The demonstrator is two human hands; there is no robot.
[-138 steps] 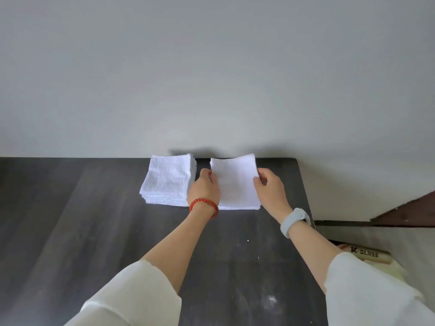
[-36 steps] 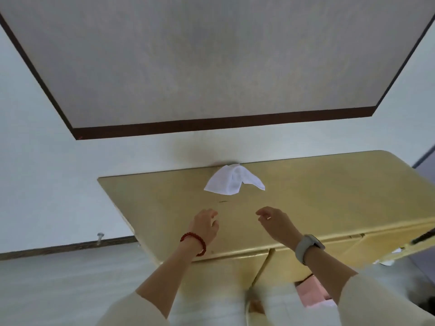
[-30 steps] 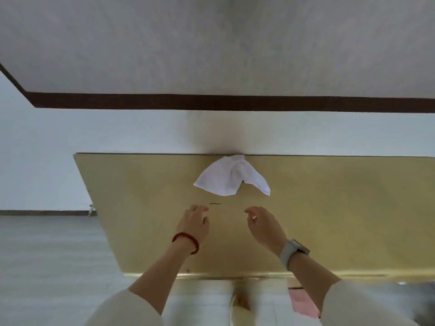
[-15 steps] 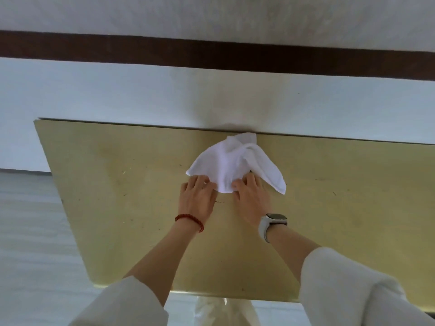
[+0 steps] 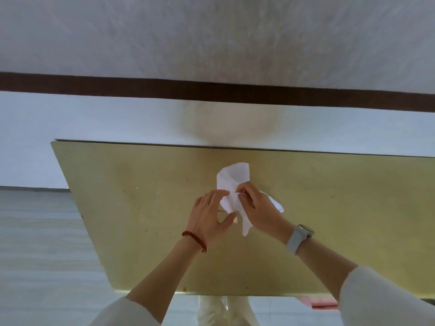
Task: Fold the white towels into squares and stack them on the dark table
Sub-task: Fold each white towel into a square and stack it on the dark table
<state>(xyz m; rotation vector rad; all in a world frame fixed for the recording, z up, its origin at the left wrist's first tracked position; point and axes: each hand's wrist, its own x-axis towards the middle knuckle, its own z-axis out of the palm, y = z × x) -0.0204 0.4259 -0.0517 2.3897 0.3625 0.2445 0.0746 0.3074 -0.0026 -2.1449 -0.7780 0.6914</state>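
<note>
The right hand (image 5: 259,209) has its grip clamped on a crumpled white towel (image 5: 233,182), fingers pinching the cloth above the yellow worktop (image 5: 141,208). The left hand (image 5: 209,218) lies beside it, fingers relaxed and straight, fingertips touching the towel's edge.

There is only one view, from a camera on the person's head. It looks forward and down over a yellow table (image 5: 131,208) toward the wall (image 5: 94,118) behind it. Both forearms enter from the bottom edge, and the hands are close, near the middle of the picture. The wide lens bends the straight lines. At the left the floor (image 5: 33,231) shows.
</note>
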